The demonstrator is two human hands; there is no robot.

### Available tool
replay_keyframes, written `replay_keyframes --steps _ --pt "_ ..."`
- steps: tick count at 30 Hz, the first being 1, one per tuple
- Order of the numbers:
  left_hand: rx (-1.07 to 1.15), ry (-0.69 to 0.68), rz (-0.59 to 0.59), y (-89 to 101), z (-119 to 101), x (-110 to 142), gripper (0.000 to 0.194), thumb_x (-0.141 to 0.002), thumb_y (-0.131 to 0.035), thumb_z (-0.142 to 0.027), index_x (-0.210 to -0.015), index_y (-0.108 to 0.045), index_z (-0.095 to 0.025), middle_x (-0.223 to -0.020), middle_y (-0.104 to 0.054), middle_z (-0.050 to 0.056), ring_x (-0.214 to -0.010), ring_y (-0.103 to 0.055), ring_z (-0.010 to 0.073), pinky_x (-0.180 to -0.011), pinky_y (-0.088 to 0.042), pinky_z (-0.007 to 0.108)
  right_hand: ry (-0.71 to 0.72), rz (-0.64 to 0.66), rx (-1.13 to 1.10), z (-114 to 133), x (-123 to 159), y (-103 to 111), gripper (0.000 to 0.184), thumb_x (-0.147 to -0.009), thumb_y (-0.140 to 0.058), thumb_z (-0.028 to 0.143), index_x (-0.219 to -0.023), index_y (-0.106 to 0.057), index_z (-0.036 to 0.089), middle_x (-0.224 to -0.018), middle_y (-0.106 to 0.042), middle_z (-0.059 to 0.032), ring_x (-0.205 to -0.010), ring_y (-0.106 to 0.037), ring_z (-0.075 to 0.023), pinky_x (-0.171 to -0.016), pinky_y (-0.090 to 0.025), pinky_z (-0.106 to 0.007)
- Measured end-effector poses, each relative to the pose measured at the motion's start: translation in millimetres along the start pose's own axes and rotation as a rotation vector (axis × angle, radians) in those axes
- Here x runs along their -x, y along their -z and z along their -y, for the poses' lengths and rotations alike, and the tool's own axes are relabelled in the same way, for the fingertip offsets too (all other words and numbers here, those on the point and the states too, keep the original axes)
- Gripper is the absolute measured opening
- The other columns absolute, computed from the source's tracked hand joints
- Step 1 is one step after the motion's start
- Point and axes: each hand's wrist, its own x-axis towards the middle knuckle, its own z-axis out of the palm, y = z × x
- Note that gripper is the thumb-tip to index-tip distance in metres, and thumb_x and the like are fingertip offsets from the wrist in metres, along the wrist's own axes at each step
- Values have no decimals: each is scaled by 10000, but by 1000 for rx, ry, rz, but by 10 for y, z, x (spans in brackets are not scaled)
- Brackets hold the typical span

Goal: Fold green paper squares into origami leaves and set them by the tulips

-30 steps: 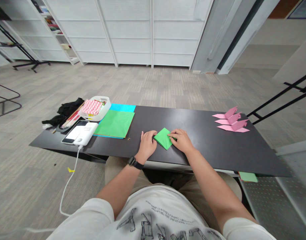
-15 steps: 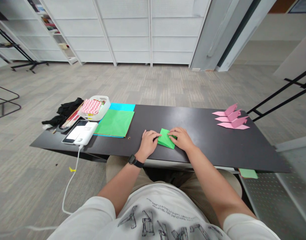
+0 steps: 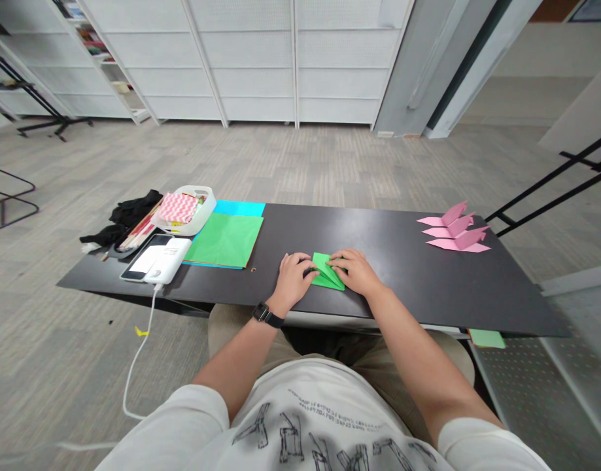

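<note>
A small folded piece of green paper (image 3: pixel 328 277) lies on the dark table in front of me, with a crease or raised flap running across it. My left hand (image 3: pixel 294 278) grips its left side, thumb and fingers curled at the edge. On the opposite side my right hand (image 3: pixel 354 269) pinches the upper right part of the same paper. Fingers cover both side edges, so part of the folding is hidden.
Three pink folded paper birds (image 3: pixel 458 230) stand at the table's right. To the left lie green sheets (image 3: pixel 226 239) over blue ones, a white basket (image 3: pixel 209 204), a phone (image 3: pixel 146 258) and a white power bank (image 3: pixel 170 260) with a cable. The dark table (image 3: pixel 403 288) ends close to my lap.
The green paper has turned slightly, and a flap across its middle now stands out. My left hand has shifted a little to the right along it; my right hand stays nearly in place.
</note>
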Motion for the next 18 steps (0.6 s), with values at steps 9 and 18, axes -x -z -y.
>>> replay_keyframes --steps 9,18 --pt "-24 23 -62 8 -31 -12 115 -981 -709 -304 -1075 -713 -238 -1275 -669 87 -1272 -615 269 -1261 -386 518 41 -13 -4 97 5 32 247 -938 -715 266 -1154 -825 311 -1223 -749 -70 -1153 -660 -275 -1030 -420 -482" --pt "-77 54 -54 -14 -46 -6 133 -964 -724 -299 -1076 -676 -246 -1288 -654 85 -1313 -589 274 -1288 -340 546 99 18 -14 181 -6 36 130 -945 -761 373 -1008 -823 277 -1024 -740 -50 -998 -645 -237 -1034 -360 -471"
